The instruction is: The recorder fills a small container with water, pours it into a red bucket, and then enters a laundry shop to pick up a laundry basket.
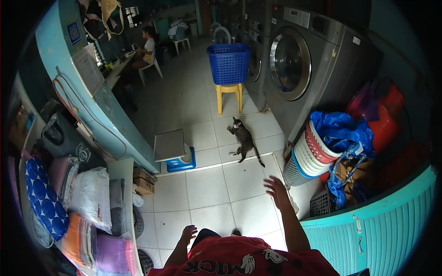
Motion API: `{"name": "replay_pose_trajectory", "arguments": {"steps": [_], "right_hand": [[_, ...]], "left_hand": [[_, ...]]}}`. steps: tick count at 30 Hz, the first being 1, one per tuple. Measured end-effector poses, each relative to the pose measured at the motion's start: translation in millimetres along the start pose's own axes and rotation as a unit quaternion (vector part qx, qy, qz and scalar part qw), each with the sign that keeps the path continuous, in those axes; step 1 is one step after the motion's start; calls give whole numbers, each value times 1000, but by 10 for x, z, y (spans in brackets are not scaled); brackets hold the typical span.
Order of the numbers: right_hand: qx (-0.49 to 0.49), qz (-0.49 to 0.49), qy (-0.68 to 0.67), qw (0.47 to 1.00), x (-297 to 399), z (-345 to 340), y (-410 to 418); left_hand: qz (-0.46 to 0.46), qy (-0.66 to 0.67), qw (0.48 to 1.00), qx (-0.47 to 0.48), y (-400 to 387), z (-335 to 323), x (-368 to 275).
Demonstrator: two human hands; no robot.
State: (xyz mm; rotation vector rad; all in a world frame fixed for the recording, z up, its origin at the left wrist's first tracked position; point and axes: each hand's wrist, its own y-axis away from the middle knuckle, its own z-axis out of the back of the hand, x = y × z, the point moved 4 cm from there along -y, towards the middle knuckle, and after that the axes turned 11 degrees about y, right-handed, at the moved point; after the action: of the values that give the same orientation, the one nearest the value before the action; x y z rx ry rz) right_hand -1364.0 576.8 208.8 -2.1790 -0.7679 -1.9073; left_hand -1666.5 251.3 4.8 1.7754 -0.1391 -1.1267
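My right hand (275,188) reaches out over the white floor tiles with its fingers apart, holding nothing. Close to my body on the other side, my left hand (189,233) hangs at hip height, also without anything in it. A striped tabby cat (243,138) lies on its side on the raised tile floor, its tail over the step's edge towards my right hand. Behind the cat, a blue plastic laundry basket (228,65) rests on a yellow plastic stool (228,90). A platform scale (174,148) with a blue base stands left of the cat.
A low tile step (203,169) crosses the floor. Large front-loading machines (290,63) line the right. Stacked laundry baskets (310,151) stand near a turquoise louvred door (345,238). Bagged folded laundry (91,196) fills the left shelf. A person (148,46) sits at a far table.
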Motion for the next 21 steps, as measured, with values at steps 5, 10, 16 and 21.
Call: {"name": "replay_pose_trajectory", "arguments": {"steps": [5,10,16,21], "right_hand": [[377,267,-86,883,1899,-1619,20],[567,470,-234,634,2857,-2275,246],[305,419,-655,550,3026,-3075,-355],[399,325,-464,721,3613,-3348,-1103]], "left_hand": [[54,36,996,-53,-259,283,3],[77,34,995,-56,-933,441,-382],[29,11,999,-32,-1967,388,-1645],[24,-16,999,-39,-2464,606,-2268]]}}
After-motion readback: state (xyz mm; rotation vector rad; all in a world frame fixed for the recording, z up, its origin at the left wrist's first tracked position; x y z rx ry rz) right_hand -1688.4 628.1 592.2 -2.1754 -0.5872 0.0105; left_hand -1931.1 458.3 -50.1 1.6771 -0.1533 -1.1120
